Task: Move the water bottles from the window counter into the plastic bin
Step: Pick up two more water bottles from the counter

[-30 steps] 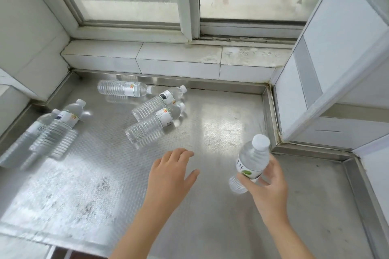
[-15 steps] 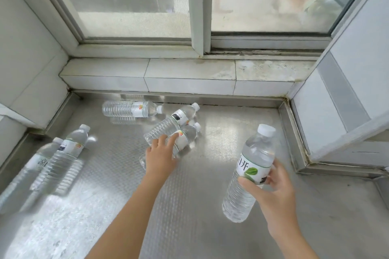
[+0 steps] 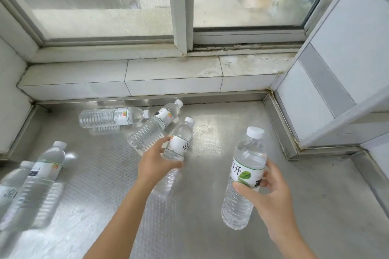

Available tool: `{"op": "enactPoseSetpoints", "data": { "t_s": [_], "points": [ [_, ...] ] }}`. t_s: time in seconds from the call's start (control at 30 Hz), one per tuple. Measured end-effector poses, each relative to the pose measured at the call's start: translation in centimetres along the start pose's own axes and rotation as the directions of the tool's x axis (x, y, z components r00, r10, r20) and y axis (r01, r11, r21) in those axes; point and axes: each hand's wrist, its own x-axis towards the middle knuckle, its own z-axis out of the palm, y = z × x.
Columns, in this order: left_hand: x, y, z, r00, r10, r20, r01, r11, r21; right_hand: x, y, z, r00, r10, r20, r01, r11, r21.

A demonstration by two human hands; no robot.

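My right hand (image 3: pixel 271 193) grips a clear water bottle (image 3: pixel 245 176) with a green-leaf label, held upright above the steel counter (image 3: pixel 210 227). My left hand (image 3: pixel 155 162) is closed around a second bottle (image 3: pixel 179 147), white label, tilted with its cap pointing away. Two more bottles lie on their sides behind it: one (image 3: pixel 153 126) slanted, touching the held bottle's area, and one (image 3: pixel 109 116) along the back edge. Two others (image 3: pixel 40 181) lie at the far left, partly blurred. The plastic bin is not in view.
A tiled ledge (image 3: pixel 147 78) and sliding window (image 3: pixel 181 6) close off the back. White walls flank the counter on the left and on the right (image 3: pixel 315 101), where the counter steps back. The counter's raised rim runs along those sides.
My left hand has reached forward and closed on the nearest lying bottle, lifting it off the counter. My right hand has kept its bottle upright. The view has moved closer to the window.
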Motion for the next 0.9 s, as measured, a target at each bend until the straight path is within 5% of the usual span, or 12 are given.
{"op": "enactPoseSetpoints", "data": {
  "t_s": [0.3, 0.63, 0.9],
  "points": [
    [-7.5, 5.5, -0.5, 0.982, 0.152, 0.112, -0.083, 0.880, -0.467, -4.1, -1.0, -1.7, 0.992, -0.011, -0.124, 0.008, 1.000, -0.023],
    [-18.1, 10.8, 3.1, 0.910, 0.339, 0.240, -0.172, 0.833, -0.526, -12.7, -1.2, -8.9, 0.938, -0.022, -0.347, 0.040, 0.998, 0.046],
    [-28.8, 12.2, 9.7, 0.785, 0.460, 0.415, -0.232, 0.839, -0.491, -25.2, 1.5, -17.0, 0.831, -0.021, -0.556, 0.059, 0.997, 0.051]
  ]
}}
